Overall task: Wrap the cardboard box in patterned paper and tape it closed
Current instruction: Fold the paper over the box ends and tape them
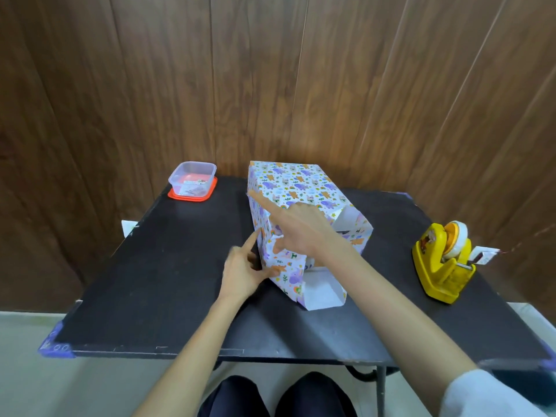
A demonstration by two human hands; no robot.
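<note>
The box, wrapped in white patterned paper [296,183] with purple and orange animals, stands in the middle of the black table [168,266]. Its near and right ends show open white paper flaps. My right hand [298,227] lies across the top of the box, index finger stretched along the left top edge. My left hand [243,270] presses against the box's left side near the front corner, index finger pointing up along the paper. Neither hand grips the paper. A yellow tape dispenser [440,263] sits at the right of the table.
A clear plastic container on an orange lid [192,182] stands at the table's back left corner. Dark wood panelling rises behind the table. My knees show below the front edge.
</note>
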